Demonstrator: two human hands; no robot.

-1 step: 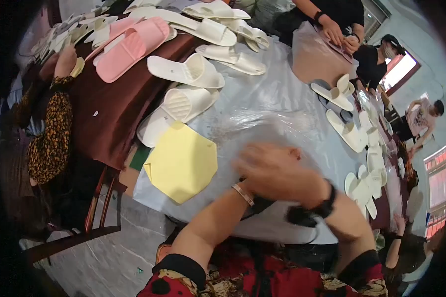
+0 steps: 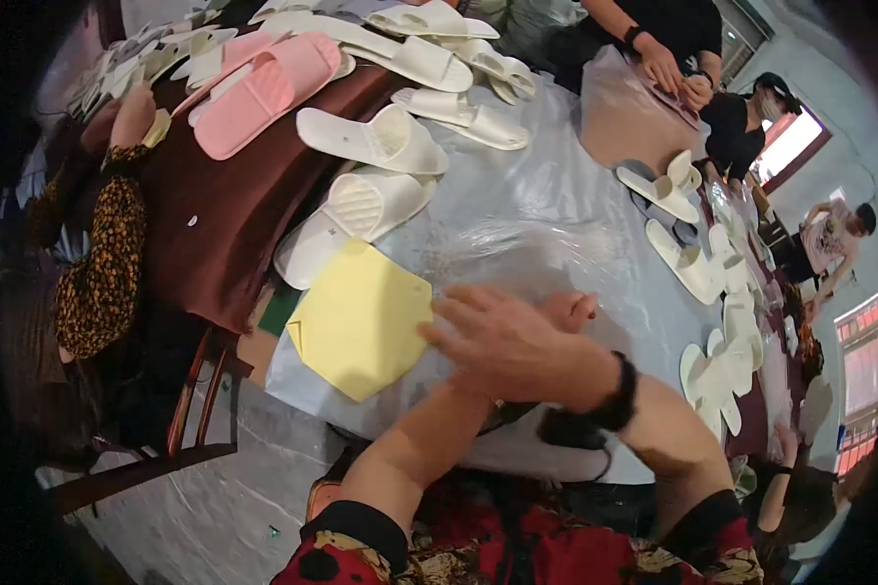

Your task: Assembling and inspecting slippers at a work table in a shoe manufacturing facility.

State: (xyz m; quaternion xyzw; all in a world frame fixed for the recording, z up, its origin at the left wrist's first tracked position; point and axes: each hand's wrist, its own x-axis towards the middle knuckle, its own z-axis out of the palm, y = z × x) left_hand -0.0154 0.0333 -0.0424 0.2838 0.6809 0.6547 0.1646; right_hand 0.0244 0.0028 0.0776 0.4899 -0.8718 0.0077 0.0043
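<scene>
My right hand (image 2: 522, 346) crosses over my left wrist, its fingers stretched out to the left. Its fingertips reach the right edge of a yellow sheet (image 2: 361, 322), six-sided with folded corners. Whether they touch the sheet or hover over it, I cannot tell. Most of my left hand (image 2: 574, 310) is hidden under the right one; only a few fingers show past it, above the grey plastic cover (image 2: 566, 185). What they hold, if anything, is not visible. A white slipper (image 2: 351, 214) lies against the sheet's upper edge.
More white slippers (image 2: 371, 136) and a pink slipper (image 2: 263, 93) lie at the far left, others (image 2: 722, 361) along the right. A co-worker's hands (image 2: 668, 73) handle something on a brown-topped, plastic-covered stack. At left, another person's sleeved arm (image 2: 107, 253) reaches over the brown cloth (image 2: 205, 205).
My right hand has shifted left to the yellow sheet's edge, its fingers now plainly apart. More of my left fingers shows. The sheet and nearby slippers stay in place.
</scene>
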